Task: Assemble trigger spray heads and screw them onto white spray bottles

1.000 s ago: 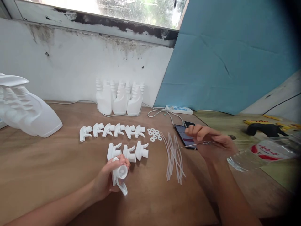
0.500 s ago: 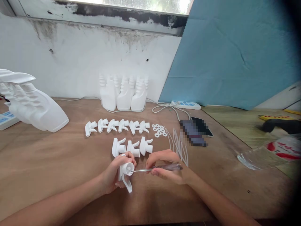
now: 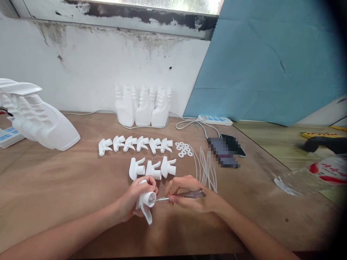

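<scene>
My left hand [image 3: 137, 196] is wrapped round a white trigger sprayer head [image 3: 146, 213], its screw collar turned to the right and its trigger pointing down. Between the thumb and fingers of my right hand [image 3: 187, 193] is a screwdriver [image 3: 191, 194] with a clear brownish handle. Its metal shaft reaches left, and the tip is at the mouth of the collar; how deep it goes I cannot tell. Just beyond my hands lie more trigger sprayer heads [image 3: 168, 167], with a further row of them [image 3: 130, 143] behind.
Small white washers [image 3: 183, 148] and thin clear tubes [image 3: 206, 169] lie right of the sprayer heads. White bottles [image 3: 143, 110] stand by the wall; others [image 3: 51, 126] lean at left. Phones [image 3: 223, 153], a power strip [image 3: 215, 120] and a clear plastic bottle [image 3: 311, 175] are on the right.
The sprayer head's collar has turned a little more to the right. My right hand and the screwdriver have shifted slightly left, with the shaft now tilted more.
</scene>
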`<state>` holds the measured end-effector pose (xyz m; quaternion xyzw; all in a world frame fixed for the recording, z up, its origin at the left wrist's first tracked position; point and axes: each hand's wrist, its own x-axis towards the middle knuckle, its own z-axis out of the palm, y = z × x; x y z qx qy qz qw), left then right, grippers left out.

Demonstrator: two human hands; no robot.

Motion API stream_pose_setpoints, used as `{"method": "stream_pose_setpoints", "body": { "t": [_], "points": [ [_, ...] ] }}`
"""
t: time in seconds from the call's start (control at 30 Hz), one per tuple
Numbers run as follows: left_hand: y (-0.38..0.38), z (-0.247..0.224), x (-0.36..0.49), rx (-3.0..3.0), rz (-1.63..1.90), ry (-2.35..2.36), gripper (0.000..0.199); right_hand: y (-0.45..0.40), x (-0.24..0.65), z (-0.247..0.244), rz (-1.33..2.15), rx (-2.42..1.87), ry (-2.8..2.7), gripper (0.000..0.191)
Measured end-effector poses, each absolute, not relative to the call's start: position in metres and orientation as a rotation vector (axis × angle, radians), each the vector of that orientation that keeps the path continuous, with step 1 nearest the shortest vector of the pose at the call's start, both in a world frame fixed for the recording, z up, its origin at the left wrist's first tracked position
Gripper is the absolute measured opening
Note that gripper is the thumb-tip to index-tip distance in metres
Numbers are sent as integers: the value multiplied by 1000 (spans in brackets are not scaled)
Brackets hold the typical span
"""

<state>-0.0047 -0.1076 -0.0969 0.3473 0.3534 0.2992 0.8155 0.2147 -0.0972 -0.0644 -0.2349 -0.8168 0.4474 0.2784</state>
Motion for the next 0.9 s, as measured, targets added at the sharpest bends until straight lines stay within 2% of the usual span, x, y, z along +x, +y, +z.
{"method": "stream_pose_setpoints", "body": {
  "t": [0.17, 0.37, 0.57, 0.9],
  "points": [
    [-107, -98, -6, 757, 660, 711, 19, -100, 210, -70, 1217, -616, -2191, 15],
    [-103, -99, -7, 666, 679, 722, 17, -107, 201, -79, 1003, -569, -2159, 15],
    [-101, -102, -10, 619, 702, 655, 13, -112, 196, -88, 1203, -589, -1975, 14],
    [-103, -99, -9, 610, 701, 682, 13, -116, 192, -87, 830, -504, -2110, 13]
  ]
}}
